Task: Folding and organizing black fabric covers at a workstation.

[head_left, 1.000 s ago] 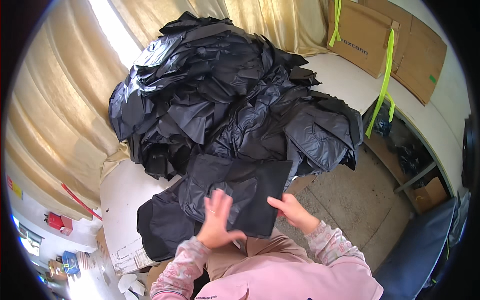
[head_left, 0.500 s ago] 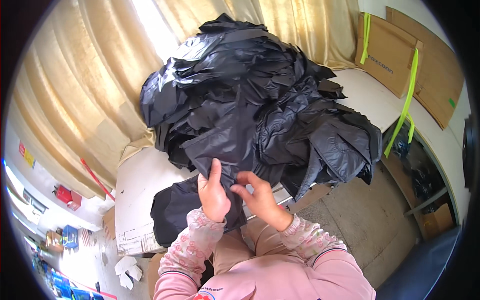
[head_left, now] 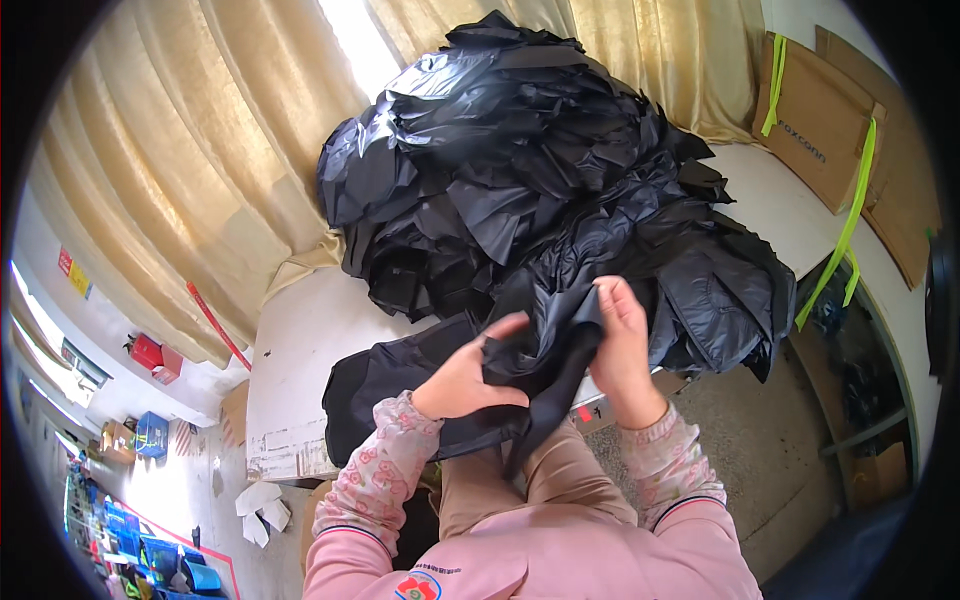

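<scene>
Nearest, the left hand [head_left: 462,378] and right hand [head_left: 622,345] were both closed on a bunched black plastic bag [head_left: 540,365], held above the near edge of the white table [head_left: 300,380]. It looked light, limp and slippery, best pinched at its edges. Farther off rose the heap of black bags [head_left: 520,170], before the beige curtains [head_left: 200,170].
</scene>
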The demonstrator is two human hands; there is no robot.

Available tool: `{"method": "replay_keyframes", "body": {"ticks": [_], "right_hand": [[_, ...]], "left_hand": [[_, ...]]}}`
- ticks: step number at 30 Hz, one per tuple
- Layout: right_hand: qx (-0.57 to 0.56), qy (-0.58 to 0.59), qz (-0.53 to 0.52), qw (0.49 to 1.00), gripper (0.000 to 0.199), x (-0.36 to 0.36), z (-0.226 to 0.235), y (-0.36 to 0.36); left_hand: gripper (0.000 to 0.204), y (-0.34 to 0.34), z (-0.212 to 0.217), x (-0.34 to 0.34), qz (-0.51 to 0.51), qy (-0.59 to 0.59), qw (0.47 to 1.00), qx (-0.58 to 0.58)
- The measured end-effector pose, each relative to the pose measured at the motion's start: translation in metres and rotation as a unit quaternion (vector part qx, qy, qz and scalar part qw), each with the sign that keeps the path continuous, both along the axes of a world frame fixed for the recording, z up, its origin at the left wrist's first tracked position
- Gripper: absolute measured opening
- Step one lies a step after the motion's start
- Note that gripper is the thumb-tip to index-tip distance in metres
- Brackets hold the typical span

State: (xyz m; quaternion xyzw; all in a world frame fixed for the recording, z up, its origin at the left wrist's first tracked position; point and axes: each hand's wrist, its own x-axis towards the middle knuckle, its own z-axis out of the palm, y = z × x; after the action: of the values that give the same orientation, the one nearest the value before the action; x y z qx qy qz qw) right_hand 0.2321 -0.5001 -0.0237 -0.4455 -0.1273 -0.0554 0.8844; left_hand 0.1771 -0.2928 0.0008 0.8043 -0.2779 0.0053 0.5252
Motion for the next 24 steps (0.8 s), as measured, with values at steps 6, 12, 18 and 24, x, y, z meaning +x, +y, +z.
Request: {"method": "replay_keyframes", "body": {"ticks": [6, 12, 18, 24], "right_hand": [[-0.191, -0.172, -0.118, 0.959, 0.005, -0.005, 0.03, -0.02], [-0.33, -0.362, -0.31, 0.815, 0.009, 0.012, 0.046, -0.035], [-0.642, -0.341, -0.085, 0.682, 0.01, 0.058, -0.015, -0.024], [-0.272, -0.137, -0.09, 0.948, 0.021, -0.002, 0.073, -0.035]], "left_hand": [[0.031, 0.011, -0.025, -0.008, 0.062, 0.244, 0.96, -0.122], [0.043, 0.032, -0.033, -0.033, -0.076, 0.402, 0.894, -0.185], [0.068, 0.023, -0.039, -0.026, -0.311, 0.291, 0.825, -0.371], [0.052, 0.022, 0.003, -0.032, -0.052, 0.239, 0.883, -0.401]]}}
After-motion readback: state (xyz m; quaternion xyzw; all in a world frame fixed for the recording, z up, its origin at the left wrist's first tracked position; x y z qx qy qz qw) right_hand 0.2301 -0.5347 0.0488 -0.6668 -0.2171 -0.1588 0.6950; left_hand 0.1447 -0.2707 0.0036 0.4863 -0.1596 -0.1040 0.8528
